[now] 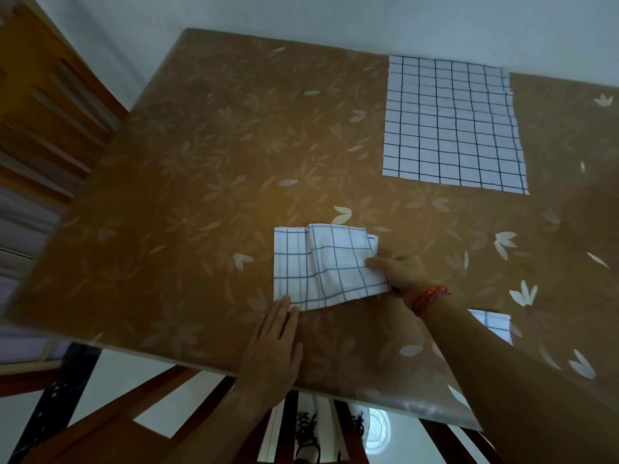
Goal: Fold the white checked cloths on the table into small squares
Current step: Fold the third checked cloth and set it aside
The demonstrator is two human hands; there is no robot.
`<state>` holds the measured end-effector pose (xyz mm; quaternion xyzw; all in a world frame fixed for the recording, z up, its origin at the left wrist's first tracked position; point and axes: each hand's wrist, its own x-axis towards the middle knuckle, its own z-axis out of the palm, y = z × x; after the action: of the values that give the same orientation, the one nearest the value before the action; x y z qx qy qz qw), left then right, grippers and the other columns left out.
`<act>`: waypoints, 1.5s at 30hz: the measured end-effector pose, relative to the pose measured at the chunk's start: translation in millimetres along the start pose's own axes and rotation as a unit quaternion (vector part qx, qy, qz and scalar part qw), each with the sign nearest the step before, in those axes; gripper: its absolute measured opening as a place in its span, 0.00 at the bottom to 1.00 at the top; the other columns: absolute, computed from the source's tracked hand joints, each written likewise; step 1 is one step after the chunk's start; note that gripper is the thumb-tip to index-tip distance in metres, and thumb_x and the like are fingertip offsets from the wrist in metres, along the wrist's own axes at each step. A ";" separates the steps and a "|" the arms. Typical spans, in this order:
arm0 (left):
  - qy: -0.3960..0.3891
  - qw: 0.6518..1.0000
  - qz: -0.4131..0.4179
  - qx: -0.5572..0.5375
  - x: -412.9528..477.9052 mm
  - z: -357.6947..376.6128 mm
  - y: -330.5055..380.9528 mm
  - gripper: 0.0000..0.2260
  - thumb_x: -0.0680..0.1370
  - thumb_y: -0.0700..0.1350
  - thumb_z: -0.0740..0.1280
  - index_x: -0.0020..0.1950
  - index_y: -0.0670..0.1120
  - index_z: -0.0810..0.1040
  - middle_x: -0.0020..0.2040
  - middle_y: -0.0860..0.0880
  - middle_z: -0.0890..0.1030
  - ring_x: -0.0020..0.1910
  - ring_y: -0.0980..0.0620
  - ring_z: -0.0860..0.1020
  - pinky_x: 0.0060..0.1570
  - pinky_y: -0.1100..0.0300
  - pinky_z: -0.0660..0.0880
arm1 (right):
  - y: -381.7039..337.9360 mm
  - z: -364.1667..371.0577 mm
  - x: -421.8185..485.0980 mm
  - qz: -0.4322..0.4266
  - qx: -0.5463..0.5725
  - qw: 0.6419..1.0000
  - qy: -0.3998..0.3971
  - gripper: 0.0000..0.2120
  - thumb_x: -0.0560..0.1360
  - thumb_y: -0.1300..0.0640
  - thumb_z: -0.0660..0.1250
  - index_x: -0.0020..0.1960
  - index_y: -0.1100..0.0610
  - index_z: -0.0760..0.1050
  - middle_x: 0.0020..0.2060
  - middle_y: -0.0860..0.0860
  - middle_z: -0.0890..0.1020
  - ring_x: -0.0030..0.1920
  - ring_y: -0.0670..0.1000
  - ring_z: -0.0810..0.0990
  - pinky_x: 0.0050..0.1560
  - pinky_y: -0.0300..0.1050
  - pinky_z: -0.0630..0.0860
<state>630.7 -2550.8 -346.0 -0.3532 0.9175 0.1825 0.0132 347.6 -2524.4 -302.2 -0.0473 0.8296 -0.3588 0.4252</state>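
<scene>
1. The partly folded checked cloth (321,266) is lying near the counter's (187,182) near edge, its top layer bunching toward the right.
2. The right hand (400,271) is pinching that cloth's right edge, thumb on top, fingers clenched around the fabric.
3. The left hand (273,346) is resting flat, fingers released and straight, tips touching the cloth's near left corner.
4. A second checked cloth (452,125) is lying spread flat, well apart, against the far edge.
5. Wide bare floral surface is stretching out to the left.
6. No readable writing is showing anywhere.
</scene>
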 end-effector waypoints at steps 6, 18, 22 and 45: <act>0.029 0.998 -0.022 -0.053 4.0 -6.9 0.0 0.27 0.78 0.52 0.54 0.75 0.43 0.62 0.77 0.46 0.59 0.75 0.50 0.58 0.72 0.55 0.55 | -0.6 -3.6 -7.3 -0.044 0.029 0.999 -0.002 0.07 0.70 0.57 0.75 0.37 0.56 0.78 0.37 0.51 0.81 0.38 0.49 0.79 0.33 0.42 0.76; 0.009 1.000 0.012 0.015 40.2 -12.1 38.4 0.36 0.68 0.50 0.73 0.72 0.38 0.66 0.72 0.38 0.66 0.72 0.42 0.65 0.66 0.47 0.63 | 44.3 6.4 -34.9 0.043 0.214 0.976 0.017 0.08 0.66 0.56 0.78 0.41 0.59 0.83 0.40 0.57 0.85 0.41 0.58 0.85 0.44 0.58 0.83; 0.016 0.998 -0.012 0.052 53.0 -13.6 58.3 0.34 0.65 0.51 0.76 0.67 0.37 0.73 0.65 0.38 0.76 0.64 0.41 0.75 0.59 0.47 0.72 | 54.6 8.8 -49.2 0.059 0.231 0.971 -0.029 0.17 0.60 0.52 0.79 0.44 0.60 0.84 0.41 0.58 0.86 0.42 0.61 0.85 0.45 0.62 0.82; -0.033 0.972 0.219 -0.077 34.2 -11.7 -1.6 0.30 0.71 0.38 0.69 0.73 0.43 0.66 0.73 0.47 0.68 0.74 0.53 0.59 0.73 0.61 0.49 | 82.9 -27.8 -48.5 -0.390 -0.300 0.869 -0.051 0.22 0.73 0.49 0.71 0.57 0.25 0.70 0.66 0.52 0.75 0.66 0.54 0.74 0.64 0.53 0.73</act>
<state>607.3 -2578.0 -340.8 -0.1375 0.9548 0.2624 -0.0242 376.6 -2429.1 -311.7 -0.5106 0.7884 -0.2265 0.2577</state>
